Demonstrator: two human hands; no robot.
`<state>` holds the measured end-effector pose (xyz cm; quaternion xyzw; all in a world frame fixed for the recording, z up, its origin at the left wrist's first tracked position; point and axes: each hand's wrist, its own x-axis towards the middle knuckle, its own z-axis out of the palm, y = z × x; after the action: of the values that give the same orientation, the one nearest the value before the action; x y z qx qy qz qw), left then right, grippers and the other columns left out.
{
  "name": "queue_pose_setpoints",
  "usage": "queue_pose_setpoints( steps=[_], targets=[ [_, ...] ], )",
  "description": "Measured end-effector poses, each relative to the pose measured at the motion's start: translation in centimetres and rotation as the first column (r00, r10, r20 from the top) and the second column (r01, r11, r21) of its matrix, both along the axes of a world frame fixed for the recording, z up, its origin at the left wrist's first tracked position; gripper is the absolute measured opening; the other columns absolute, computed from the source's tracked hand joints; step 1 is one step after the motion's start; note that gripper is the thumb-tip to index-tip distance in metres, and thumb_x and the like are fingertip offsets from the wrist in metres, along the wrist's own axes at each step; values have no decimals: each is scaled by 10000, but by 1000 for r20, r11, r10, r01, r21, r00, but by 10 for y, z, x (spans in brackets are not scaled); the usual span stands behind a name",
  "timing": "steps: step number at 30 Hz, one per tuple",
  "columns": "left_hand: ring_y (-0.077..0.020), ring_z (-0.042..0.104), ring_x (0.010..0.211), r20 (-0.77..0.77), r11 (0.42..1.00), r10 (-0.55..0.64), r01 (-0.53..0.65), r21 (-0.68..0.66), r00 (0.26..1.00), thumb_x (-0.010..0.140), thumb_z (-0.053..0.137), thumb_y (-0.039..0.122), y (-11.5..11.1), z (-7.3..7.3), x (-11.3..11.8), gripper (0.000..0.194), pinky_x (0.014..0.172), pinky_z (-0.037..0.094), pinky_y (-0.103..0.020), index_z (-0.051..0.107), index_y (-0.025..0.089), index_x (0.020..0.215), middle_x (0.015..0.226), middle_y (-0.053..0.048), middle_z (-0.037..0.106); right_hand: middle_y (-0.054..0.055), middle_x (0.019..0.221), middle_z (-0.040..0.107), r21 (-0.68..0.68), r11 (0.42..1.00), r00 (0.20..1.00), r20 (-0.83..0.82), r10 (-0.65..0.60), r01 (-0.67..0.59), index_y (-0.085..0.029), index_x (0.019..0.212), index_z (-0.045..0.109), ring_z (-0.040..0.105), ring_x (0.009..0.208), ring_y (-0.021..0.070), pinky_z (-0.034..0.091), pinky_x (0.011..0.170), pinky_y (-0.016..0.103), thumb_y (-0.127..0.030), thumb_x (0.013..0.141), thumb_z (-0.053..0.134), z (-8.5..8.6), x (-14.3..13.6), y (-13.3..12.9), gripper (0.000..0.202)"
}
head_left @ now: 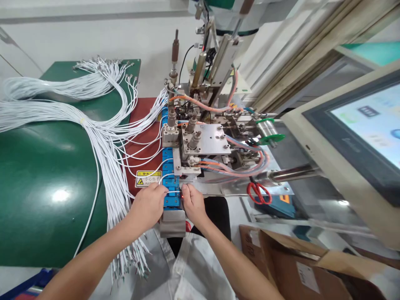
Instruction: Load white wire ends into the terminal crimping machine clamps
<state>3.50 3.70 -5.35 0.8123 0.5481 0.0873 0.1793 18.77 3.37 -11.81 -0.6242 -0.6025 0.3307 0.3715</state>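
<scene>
My left hand (149, 207) is closed on a white cable (173, 191) at the left side of the blue fixture blocks (170, 201). On the right side of the same blocks, my right hand (193, 203) is closed at the cable's end, by a small red light; its fingertips hide what they pinch. The cable lies across the blocks between both hands. Other white cables (146, 156) run from the large bundle (104, 166) into blocks farther up the row, beside the metal machine (208, 139).
A green table (46, 179) bears the cable bundles at left. Red-handled scissors (258, 193) hang near the machine's right edge, below a wire spool (267, 127). A screen (371, 121) stands at right, above cardboard boxes (290, 258). A metal guard (173, 223) sits nearest my body.
</scene>
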Motion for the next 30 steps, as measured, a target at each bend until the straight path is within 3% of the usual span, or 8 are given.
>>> queue_pose_setpoints(
  steps=[6, 11, 13, 15, 18, 22, 25, 30],
  targets=[
    [-221, 534, 808, -154, 980, -124, 146, 138, 980, 834, 423, 90, -3, 0, -3, 236, 760, 447, -371, 636, 168, 902, 834, -67, 621, -44, 495, 394, -66, 998, 1000, -16, -24, 23, -215, 554, 371, 404, 486, 118, 311, 489, 226, -417, 875, 337, 3, 3, -1, 380],
    [-213, 484, 1000, -93, 967, -204, 216, 137, 975, 843, 402, 61, -10, 5, -20, 345, 862, 412, -348, 489, 141, 1167, 1118, -96, 531, -20, 572, 484, -17, 987, 965, -212, -157, 157, -196, 658, 485, 458, 545, 127, 356, 537, 237, -413, 875, 352, 13, 14, -2, 335],
    [-201, 491, 964, -83, 958, -273, 278, 62, 958, 857, 403, 82, -17, 14, -29, 278, 821, 415, -329, 533, 160, 1090, 1069, -77, 542, -20, 571, 467, -11, 985, 942, -291, -166, 170, -191, 651, 486, 441, 535, 121, 350, 523, 237, -417, 877, 361, 15, 20, -5, 343],
    [-175, 506, 809, -85, 922, -383, 374, -100, 920, 862, 434, 128, -25, 25, -39, 178, 717, 417, -301, 599, 190, 877, 885, -36, 560, -22, 563, 445, -13, 989, 932, -334, -145, 149, -187, 634, 482, 420, 526, 115, 338, 506, 237, -420, 878, 373, 15, 26, -8, 354],
    [-193, 481, 774, -160, 895, -430, 396, -204, 889, 814, 524, 150, -37, 32, -52, 134, 703, 383, -329, 594, 189, 706, 774, -27, 528, -25, 546, 423, -12, 994, 924, -367, -105, 109, -183, 605, 472, 395, 510, 107, 320, 485, 235, -418, 881, 377, 15, 33, -12, 375],
    [-210, 468, 770, -232, 898, -435, 397, -191, 870, 785, 540, 121, -39, 30, -54, 146, 691, 364, -343, 564, 165, 648, 759, -43, 518, -29, 529, 420, -24, 995, 916, -388, -101, 99, -176, 603, 486, 378, 485, 96, 308, 463, 228, -415, 878, 388, 18, 37, -15, 377],
    [-191, 484, 751, -91, 886, -445, 423, -188, 891, 834, 495, 171, -28, 31, -40, 136, 692, 374, -329, 554, 178, 712, 775, -27, 542, -29, 527, 429, -23, 994, 912, -397, -104, 103, -173, 590, 491, 384, 480, 91, 313, 460, 221, -401, 875, 404, 20, 37, -19, 375],
    [-144, 550, 745, 222, 969, -158, 195, -155, 962, 902, 391, 237, -13, 32, -4, 153, 676, 420, -262, 535, 197, 866, 801, -1, 590, 16, 652, 560, 55, 998, 904, -427, 20, 4, -179, 804, 624, 500, 559, 117, 400, 505, 228, -333, 875, 424, 29, 32, -34, 263]
  ],
)
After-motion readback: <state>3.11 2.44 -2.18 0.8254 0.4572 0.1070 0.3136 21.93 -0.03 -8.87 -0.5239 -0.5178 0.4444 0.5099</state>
